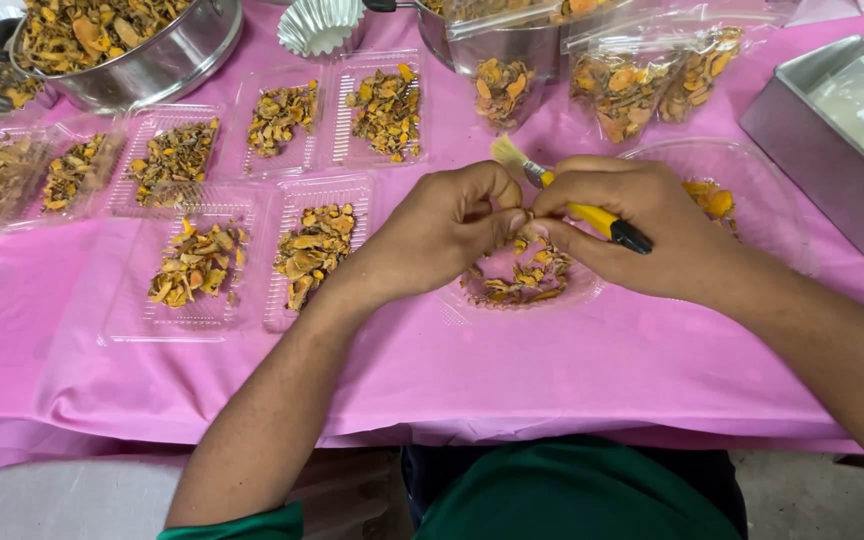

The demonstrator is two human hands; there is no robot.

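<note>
My left hand [447, 225] and my right hand [642, 225] meet fingertip to fingertip above a round clear plastic dish [472, 300] holding dried yellow-orange slices [527, 280]. My right hand grips a small brush [562, 195] with a yellow and black handle, its bristles pointing up and left. My left hand's fingers are pinched together at the brush; a small piece may be between them, but it is hidden.
Several clear rectangular trays [307, 250] of dried slices lie on the pink tablecloth [512, 385] to the left. Two steel pots [142, 60] stand at the back, with filled plastic bags [642, 85] and a fluted mould [320, 25]. A metal tin [812, 140] sits at right.
</note>
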